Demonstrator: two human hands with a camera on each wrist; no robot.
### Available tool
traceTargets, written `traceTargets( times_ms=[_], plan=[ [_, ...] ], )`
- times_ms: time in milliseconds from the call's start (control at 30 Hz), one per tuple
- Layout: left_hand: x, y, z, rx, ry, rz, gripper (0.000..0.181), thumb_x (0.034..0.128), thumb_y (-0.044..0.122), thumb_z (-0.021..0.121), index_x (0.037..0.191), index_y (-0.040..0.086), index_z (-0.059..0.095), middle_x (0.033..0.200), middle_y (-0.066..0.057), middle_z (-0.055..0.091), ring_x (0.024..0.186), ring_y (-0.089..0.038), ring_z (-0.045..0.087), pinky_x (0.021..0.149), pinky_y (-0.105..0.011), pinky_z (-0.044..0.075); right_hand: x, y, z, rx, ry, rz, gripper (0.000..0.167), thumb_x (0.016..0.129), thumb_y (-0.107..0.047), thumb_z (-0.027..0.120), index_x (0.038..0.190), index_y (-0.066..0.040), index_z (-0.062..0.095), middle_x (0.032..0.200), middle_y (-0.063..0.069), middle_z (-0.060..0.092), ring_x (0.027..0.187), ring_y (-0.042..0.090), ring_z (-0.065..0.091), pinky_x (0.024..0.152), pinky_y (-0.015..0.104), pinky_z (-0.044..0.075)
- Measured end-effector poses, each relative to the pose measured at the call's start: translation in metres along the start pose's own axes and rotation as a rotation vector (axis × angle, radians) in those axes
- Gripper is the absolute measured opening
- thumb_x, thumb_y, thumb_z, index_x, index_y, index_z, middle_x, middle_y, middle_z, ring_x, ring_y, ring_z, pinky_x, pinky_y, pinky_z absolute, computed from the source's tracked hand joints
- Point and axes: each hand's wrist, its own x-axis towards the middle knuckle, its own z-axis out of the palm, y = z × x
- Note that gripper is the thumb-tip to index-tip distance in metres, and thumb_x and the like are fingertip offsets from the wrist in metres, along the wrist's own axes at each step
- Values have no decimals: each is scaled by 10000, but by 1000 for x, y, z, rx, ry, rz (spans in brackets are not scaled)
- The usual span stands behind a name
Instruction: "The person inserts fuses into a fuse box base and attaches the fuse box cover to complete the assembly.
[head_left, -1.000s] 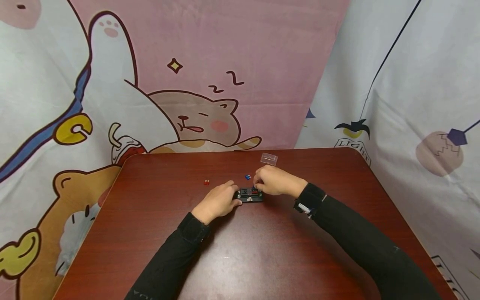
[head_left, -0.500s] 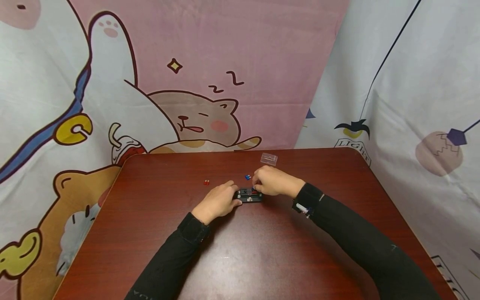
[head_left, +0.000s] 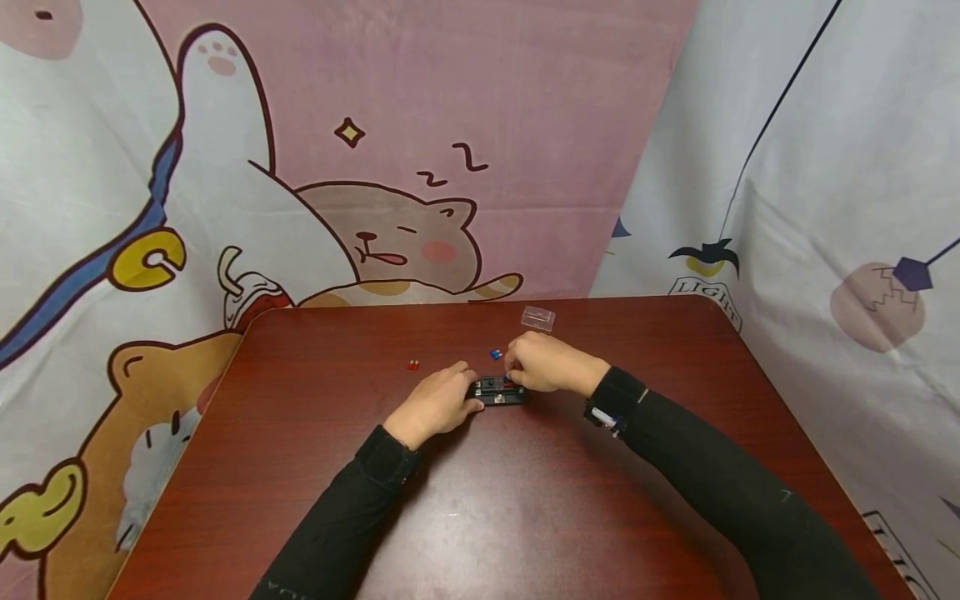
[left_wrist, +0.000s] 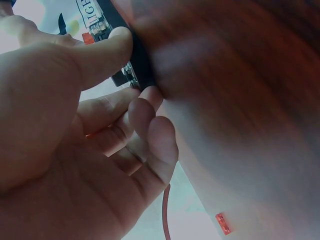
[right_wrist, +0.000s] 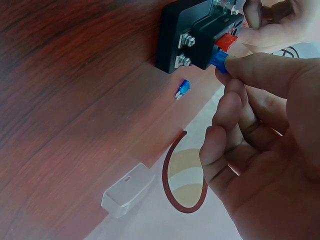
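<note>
A black block with metal screw terminals lies on the table between both hands. My left hand grips its left end, thumb on the near side, as the left wrist view shows the thumb against it. With thumb and index finger, my right hand pinches a blue fuse at the block's right part. Beside that fuse a red fuse sits in the block. How deep the blue one is seated, I cannot tell.
Behind the block lies another blue fuse. A red fuse rests farther left, behind my left hand. Near the back edge of the brown table is a clear plastic cover. Printed cloth hangs behind.
My right hand has shifted very slightly left compared with one second ago, its fingers still at the block. The left hand and the loose pieces have stayed where they were.
</note>
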Motion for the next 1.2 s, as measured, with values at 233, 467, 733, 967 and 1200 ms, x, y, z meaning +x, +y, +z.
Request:
traceTargets(
  times_ms=[233,467,733,967,1200],
  plan=[
    [0,1,-1,1,-1,5,421,1027,351,815,1335,74,741,1155,-60,664,960,-212,675,910,-448,596,0,-1,-3,-5,0,-6,120,1044,-169,755,964,-162,843,947,-45,739,812,81,628,790,333,578],
    [1,1,-1,-3,-2,6,432,1029,352,813,1347,70,737,1165,-63,663,966,-215,674,912,-452,598,1,1,-3,1,-4,-4,119,1045,-166,752,966,-162,841,964,-37,759,819,77,640,798,331,588],
    [1,0,1,3,4,2,415,1019,339,827,1325,71,742,1142,-57,659,954,-204,662,909,-443,592,3,1,0,10,-15,0,128,1044,-166,750,954,-153,840,960,-45,759,826,71,646,801,335,594],
    [-1,0,1,0,-1,1,425,1021,345,823,1335,72,739,1152,-57,664,969,-208,671,917,-445,596,5,-1,-1,31,-38,21,150,1048,-149,742,929,-149,832,899,-56,744,772,72,630,758,309,576],
    [-1,1,-1,-8,12,5,416,1015,330,832,1323,65,742,1142,-57,667,963,-209,674,911,-448,599,6,-2,-1,43,-33,26,174,1042,-145,744,886,-150,820,835,-74,712,722,70,607,697,280,537]
  ],
)
